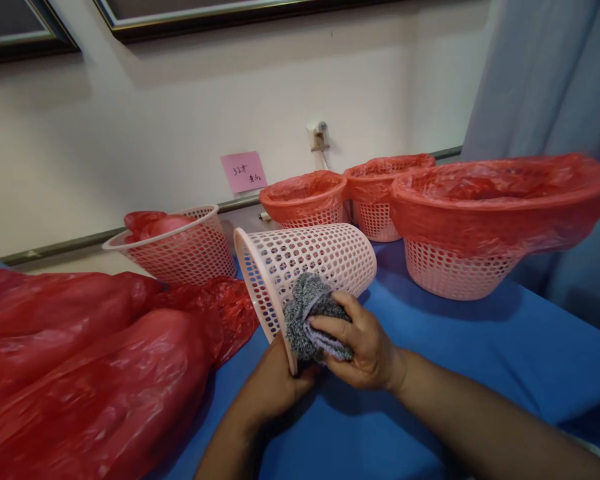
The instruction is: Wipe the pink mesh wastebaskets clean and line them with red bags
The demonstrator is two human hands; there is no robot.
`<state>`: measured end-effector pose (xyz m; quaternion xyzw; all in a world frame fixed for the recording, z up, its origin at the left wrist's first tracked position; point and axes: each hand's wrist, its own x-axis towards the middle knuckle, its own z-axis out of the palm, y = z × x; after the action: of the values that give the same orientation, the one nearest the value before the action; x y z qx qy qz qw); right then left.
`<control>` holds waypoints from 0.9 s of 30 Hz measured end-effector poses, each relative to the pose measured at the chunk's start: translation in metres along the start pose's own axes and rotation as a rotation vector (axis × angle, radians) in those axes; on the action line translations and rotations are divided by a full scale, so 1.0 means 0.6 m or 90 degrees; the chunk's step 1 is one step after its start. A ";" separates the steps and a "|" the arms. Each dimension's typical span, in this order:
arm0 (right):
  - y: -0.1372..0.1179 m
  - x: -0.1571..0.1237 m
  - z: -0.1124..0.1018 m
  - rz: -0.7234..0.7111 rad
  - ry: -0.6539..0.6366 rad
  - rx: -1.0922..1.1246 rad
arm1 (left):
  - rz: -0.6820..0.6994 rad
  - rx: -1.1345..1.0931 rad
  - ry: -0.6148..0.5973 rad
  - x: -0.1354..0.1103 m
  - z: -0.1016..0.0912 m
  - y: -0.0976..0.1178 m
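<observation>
Slanting in from near right, the right hand [364, 341] clutches a grey fleecy cloth [305, 307] in bent fingers against a sideways pink perforated-plastic basket [347, 267], centre; the left hand [276, 381] clasps its near rim [291, 357], fingers partly hidden.

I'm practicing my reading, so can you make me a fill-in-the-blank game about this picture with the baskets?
The ____ grip holds the gray cloth against the tilted pink basket.
Red bags are stretched around the rims of ____ other baskets.
The paper note on the wall is colored ____.
The table surface is colored ____.
Missing words: right; three; pink; blue.
</observation>
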<state>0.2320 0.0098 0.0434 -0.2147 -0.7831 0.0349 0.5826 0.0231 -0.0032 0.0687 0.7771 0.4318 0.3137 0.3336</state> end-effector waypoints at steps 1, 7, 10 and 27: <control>0.001 0.002 -0.003 -0.011 -0.027 0.005 | -0.005 -0.055 0.048 -0.004 -0.001 -0.002; 0.009 0.009 -0.007 -0.017 -0.087 0.027 | -0.018 -0.285 0.193 -0.018 -0.014 -0.014; -0.007 0.005 -0.006 0.005 0.028 0.045 | 0.024 -0.248 0.143 -0.017 -0.003 -0.004; 0.171 0.010 -0.043 0.650 0.343 -0.018 | 0.060 0.097 -0.004 -0.005 0.005 -0.008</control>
<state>0.2851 0.1000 0.0260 -0.5744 -0.4045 0.2457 0.6678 0.0221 -0.0045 0.0626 0.8206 0.4166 0.2927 0.2596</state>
